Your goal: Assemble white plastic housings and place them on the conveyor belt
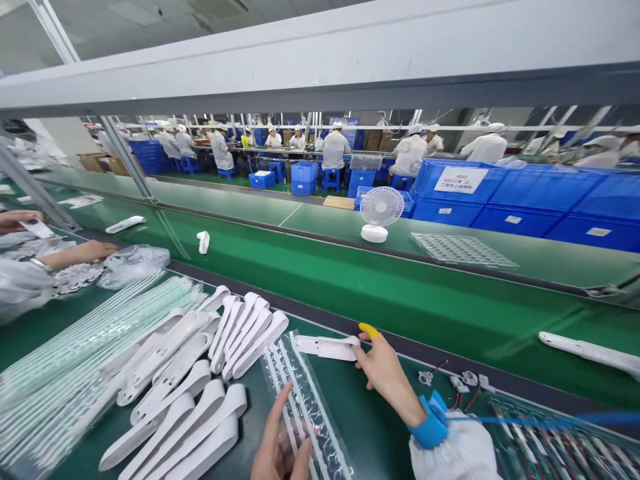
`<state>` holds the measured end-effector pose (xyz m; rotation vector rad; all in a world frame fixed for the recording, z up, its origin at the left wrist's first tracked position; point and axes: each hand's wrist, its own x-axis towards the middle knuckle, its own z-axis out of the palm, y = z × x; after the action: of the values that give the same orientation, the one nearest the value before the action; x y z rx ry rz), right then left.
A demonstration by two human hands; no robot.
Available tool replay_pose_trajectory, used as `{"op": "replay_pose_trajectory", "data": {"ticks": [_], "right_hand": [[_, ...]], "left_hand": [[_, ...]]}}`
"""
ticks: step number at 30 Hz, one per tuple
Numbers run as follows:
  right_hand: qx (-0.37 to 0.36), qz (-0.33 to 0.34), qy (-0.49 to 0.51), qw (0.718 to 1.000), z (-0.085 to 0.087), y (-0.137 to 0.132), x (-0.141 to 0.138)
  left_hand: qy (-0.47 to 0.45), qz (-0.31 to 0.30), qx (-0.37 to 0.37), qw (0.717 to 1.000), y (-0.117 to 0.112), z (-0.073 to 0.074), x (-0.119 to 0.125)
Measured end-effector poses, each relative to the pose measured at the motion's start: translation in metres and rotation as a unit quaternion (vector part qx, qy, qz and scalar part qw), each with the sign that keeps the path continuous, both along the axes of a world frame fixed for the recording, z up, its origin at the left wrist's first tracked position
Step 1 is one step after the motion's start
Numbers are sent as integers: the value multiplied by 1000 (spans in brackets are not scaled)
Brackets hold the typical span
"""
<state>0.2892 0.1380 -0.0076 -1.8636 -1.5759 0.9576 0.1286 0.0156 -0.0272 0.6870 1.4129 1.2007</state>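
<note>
My left hand [283, 443] is closed around a clear plastic sheet [320, 427] that carries narrow white strips, tilted in front of me. My right hand [387, 377], with a yellow cot on one finger and a blue band at the wrist, has its fingertips on the right end of a long white plastic shell [325, 347]. That shell lies just beyond the top of the sheet. To the left, several similar white shells with looped ends [190, 427] lie in rows, some overlapping a stack of pale green strips [95, 353].
A green conveyor belt [310, 267] runs past the bench, carrying white parts. On the ledge beyond stand a white fan [381, 213] and a clear tray [463, 250]. Wired parts [565, 440] lie at right. A co-worker's hands [80, 253] are at far left. Blue bins [460, 187] stand behind.
</note>
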Motion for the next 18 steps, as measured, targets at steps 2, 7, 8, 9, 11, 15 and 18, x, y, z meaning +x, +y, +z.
{"op": "replay_pose_trajectory", "data": {"ticks": [2,7,8,9,11,15,18], "right_hand": [[51,-5,-45,998,6,-10,2],[161,158,-58,973,21,-54,-4],[171,193,-56,964,22,-63,-8],[178,214,-61,959,22,-72,-11],[201,225,-81,950,18,-86,-18],[252,210,-68,942,7,-95,-23],[275,184,-36,943,3,-96,-23]], "left_hand": [[-29,-12,-8,999,1,5,-3],[-70,-29,2,997,1,10,-5],[-72,-31,10,997,1,10,-4],[-74,-33,18,997,1,10,-3],[-74,-29,22,997,0,10,-1],[-56,-13,3,998,-2,17,0],[-56,5,-16,998,-2,26,-1]]}}
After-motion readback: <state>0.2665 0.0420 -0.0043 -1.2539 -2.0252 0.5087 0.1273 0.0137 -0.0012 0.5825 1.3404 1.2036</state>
